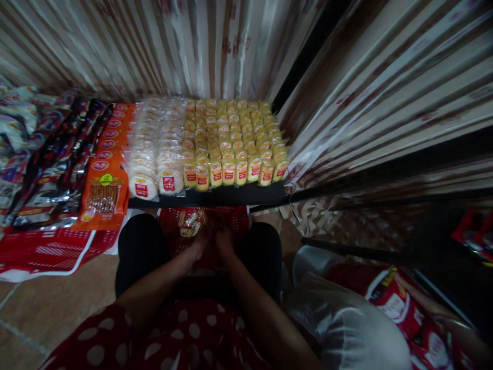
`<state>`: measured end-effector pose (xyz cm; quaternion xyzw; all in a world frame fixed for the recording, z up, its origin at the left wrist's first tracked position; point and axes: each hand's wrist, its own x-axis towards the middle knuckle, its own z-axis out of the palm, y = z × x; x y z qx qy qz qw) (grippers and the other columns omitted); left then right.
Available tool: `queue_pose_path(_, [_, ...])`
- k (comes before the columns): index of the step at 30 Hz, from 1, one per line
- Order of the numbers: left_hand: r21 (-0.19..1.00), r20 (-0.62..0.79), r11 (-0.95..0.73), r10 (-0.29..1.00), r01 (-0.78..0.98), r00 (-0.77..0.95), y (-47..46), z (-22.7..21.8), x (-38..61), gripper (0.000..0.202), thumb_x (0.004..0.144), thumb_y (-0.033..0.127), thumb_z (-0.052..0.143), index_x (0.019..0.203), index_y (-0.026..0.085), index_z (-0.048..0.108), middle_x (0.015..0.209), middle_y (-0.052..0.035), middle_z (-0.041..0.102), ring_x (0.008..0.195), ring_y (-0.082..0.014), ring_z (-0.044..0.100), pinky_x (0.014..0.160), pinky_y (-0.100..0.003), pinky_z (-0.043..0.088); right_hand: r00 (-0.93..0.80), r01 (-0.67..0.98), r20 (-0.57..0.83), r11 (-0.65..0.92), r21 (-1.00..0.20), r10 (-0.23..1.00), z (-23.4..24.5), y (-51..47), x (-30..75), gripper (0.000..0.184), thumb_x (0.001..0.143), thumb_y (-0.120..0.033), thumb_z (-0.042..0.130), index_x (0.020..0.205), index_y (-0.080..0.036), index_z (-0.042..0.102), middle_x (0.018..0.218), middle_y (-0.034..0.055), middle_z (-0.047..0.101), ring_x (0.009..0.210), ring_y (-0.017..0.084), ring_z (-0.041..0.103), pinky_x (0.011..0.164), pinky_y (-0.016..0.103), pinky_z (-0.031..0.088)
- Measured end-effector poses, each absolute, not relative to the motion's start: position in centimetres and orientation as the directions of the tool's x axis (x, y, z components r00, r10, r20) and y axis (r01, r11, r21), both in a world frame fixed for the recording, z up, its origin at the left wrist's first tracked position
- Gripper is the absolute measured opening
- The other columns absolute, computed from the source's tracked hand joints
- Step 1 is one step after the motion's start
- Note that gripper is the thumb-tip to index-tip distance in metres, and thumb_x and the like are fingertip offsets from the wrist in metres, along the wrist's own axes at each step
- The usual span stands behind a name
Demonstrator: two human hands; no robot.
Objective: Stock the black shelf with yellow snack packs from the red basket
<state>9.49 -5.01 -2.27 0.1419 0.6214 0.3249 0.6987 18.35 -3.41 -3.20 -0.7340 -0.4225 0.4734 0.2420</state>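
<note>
Both of my hands reach down between my knees into a red basket point(231, 218) on the floor. My left hand point(200, 244) and my right hand point(224, 241) lie close together, dim and partly hidden; their fingers cannot be made out. A few small snack packets point(190, 222) lie in the basket just beyond my left hand. Past the basket, a dark tray point(227, 195) carries rows of yellow snack packs point(234, 139) and stacks of round white crackers point(157, 149).
Orange snack bags point(105, 180) and dark shiny packets point(46, 154) lie in rows at the left on red sheeting point(50, 252). Striped curtains hang behind and at the right. A clear plastic bag point(342, 318) and red packaging point(396, 303) sit at my right.
</note>
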Motion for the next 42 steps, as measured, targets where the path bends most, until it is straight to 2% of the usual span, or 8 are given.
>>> queue_pose_path(4, [0.527, -0.8, 0.758, 0.595, -0.385, 0.077, -4.7, 0.3, 8.1, 0.035, 0.071, 0.017, 0.068, 0.104, 0.014, 0.058, 0.084, -0.0066, 0.069, 0.07, -0.0137, 0.064, 0.067, -0.024, 0.05, 0.149, 0.347, -0.463, -0.485, -0.803, 0.874, -0.9, -3.0, 18.5, 0.035, 0.072, -0.012, 0.041, 0.095, -0.017, 0.067, 0.092, 0.0072, 0.07, 0.083, 0.017, 0.066, 0.074, 0.029, 0.052])
queue_pose_path(8, [0.497, -0.78, 0.724, 0.615, -0.478, 0.119, -4.2, 3.1, 7.0, 0.028, 0.071, 0.005, 0.057, 0.098, 0.013, 0.06, 0.077, -0.0033, 0.067, 0.061, -0.0103, 0.061, 0.061, -0.022, 0.049, 0.092, 0.314, -0.388, -0.397, -0.863, 0.917, 1.5, -2.6, 18.9, 0.034, 0.075, -0.013, 0.041, 0.095, -0.02, 0.067, 0.089, 0.004, 0.07, 0.08, 0.016, 0.066, 0.075, 0.029, 0.052])
queue_pose_path(15, [0.443, -0.769, 0.736, 0.606, -0.511, 0.205, -4.3, 7.4, 5.6, 0.019, 0.074, 0.01, 0.055, 0.093, 0.011, 0.06, 0.077, -0.0059, 0.067, 0.064, -0.0129, 0.063, 0.063, -0.024, 0.05, -0.131, 0.425, -0.149, -0.081, -0.902, 0.98, 6.0, -3.0, 20.1, 0.033, 0.077, -0.012, 0.048, 0.104, -0.021, 0.064, 0.101, 0.0037, 0.067, 0.093, 0.016, 0.062, 0.089, 0.034, 0.047])
queue_pose_path(21, [0.538, -0.715, 0.783, 0.62, -0.31, 0.323, -3.7, 10.4, 4.6, 0.016, 0.067, 0.014, 0.059, 0.083, 0.012, 0.06, 0.072, -0.0039, 0.065, 0.064, -0.013, 0.061, 0.062, -0.025, 0.049, -0.457, 0.576, 0.022, 0.315, -0.754, 0.889, 8.8, -3.5, 21.3, 0.043, 0.076, -0.009, 0.056, 0.117, -0.022, 0.058, 0.107, 0.0071, 0.057, 0.1, 0.017, 0.056, 0.088, 0.031, 0.047])
queue_pose_path(25, [0.645, -0.705, 0.763, 0.617, -0.042, 0.35, -2.8, 12.5, 4.5, 0.023, 0.061, 0.023, 0.067, 0.08, 0.012, 0.062, 0.068, -0.0014, 0.062, 0.06, -0.0115, 0.057, 0.051, -0.021, 0.042, -0.544, 0.599, 0.032, 0.414, -0.685, 0.839, 10.1, -3.7, 22.1, 0.045, 0.08, -0.013, 0.057, 0.123, -0.024, 0.053, 0.105, 0.0068, 0.054, 0.095, 0.017, 0.056, 0.083, 0.029, 0.049])
queue_pose_path(33, [0.741, -0.656, 0.608, 0.563, 0.286, 0.502, 1.1, 16.0, 6.3, 0.024, 0.059, 0.033, 0.068, 0.076, 0.016, 0.065, 0.07, -0.0006, 0.065, 0.058, -0.0133, 0.057, 0.048, -0.023, 0.042, -0.473, 0.608, 0.075, 0.387, -0.694, 0.878, 13.5, -3.0, 23.9, 0.035, 0.08, -0.016, 0.058, 0.115, -0.021, 0.056, 0.11, 0.0069, 0.055, 0.102, 0.017, 0.055, 0.089, 0.03, 0.047])
queue_pose_path(38, [0.807, -0.59, 0.511, 0.664, 0.297, 0.46, 3.7, 17.2, 8.9, 0.037, 0.058, 0.041, 0.071, 0.078, 0.015, 0.055, 0.066, -0.0001, 0.062, 0.056, -0.0155, 0.06, 0.054, -0.027, 0.046, -0.291, 0.712, 0.119, 0.298, -0.636, 0.949, 14.0, -2.3, 25.3, 0.037, 0.08, -0.02, 0.058, 0.117, -0.013, 0.051, 0.105, 0.012, 0.058, 0.098, 0.022, 0.056, 0.087, 0.036, 0.048])
queue_pose_path(42, [0.892, -0.443, 0.349, 0.801, 0.286, 0.403, 5.2, 17.6, 11.5, 0.027, 0.067, 0.037, 0.066, 0.076, 0.016, 0.051, 0.058, 0.0039, 0.055, 0.05, -0.0114, 0.055, 0.052, -0.024, 0.043, -0.134, 0.713, 0.214, 0.244, -0.657, 0.968, 13.6, -1.2, 26.4, 0.034, 0.085, -0.028, 0.053, 0.115, -0.014, 0.05, 0.099, 0.0112, 0.058, 0.092, 0.022, 0.057, 0.081, 0.036, 0.05])
